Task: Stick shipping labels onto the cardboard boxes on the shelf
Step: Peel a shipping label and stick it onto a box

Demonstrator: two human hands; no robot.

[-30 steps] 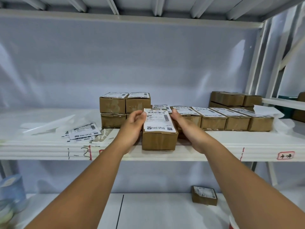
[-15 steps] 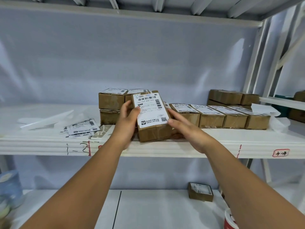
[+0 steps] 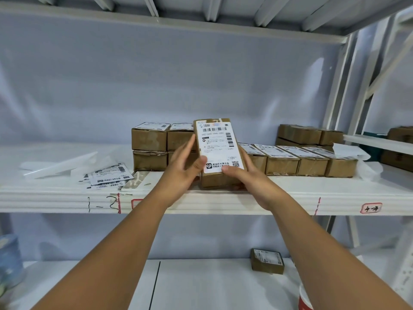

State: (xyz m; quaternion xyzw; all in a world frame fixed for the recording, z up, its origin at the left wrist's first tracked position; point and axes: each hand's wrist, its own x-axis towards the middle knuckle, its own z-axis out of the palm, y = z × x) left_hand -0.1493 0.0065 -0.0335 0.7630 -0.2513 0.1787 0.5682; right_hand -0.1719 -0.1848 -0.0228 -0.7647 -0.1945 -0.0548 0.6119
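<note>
A long cardboard box (image 3: 220,179) is tipped up steeply on the white shelf (image 3: 223,198), its white shipping label (image 3: 218,146) facing me. My left hand (image 3: 183,171) holds the box's left side, thumb on the label's lower corner. From the right, my right hand (image 3: 250,177) grips the box's lower end, with its thumb on the label's bottom edge. A two-high stack of labelled boxes (image 3: 149,146) stands behind on the left. A row of labelled boxes (image 3: 297,159) lies to the right.
Loose shipping labels (image 3: 109,175) and peeled backing strips (image 3: 60,164) lie on the shelf's left part. More brown boxes (image 3: 308,135) are stacked at the back right. One small labelled box (image 3: 267,260) sits on the lower shelf.
The box went from lying flat at the shelf's front edge to tilted up on its near end, label toward me. Both hands rose with it and kept hold of its sides.
</note>
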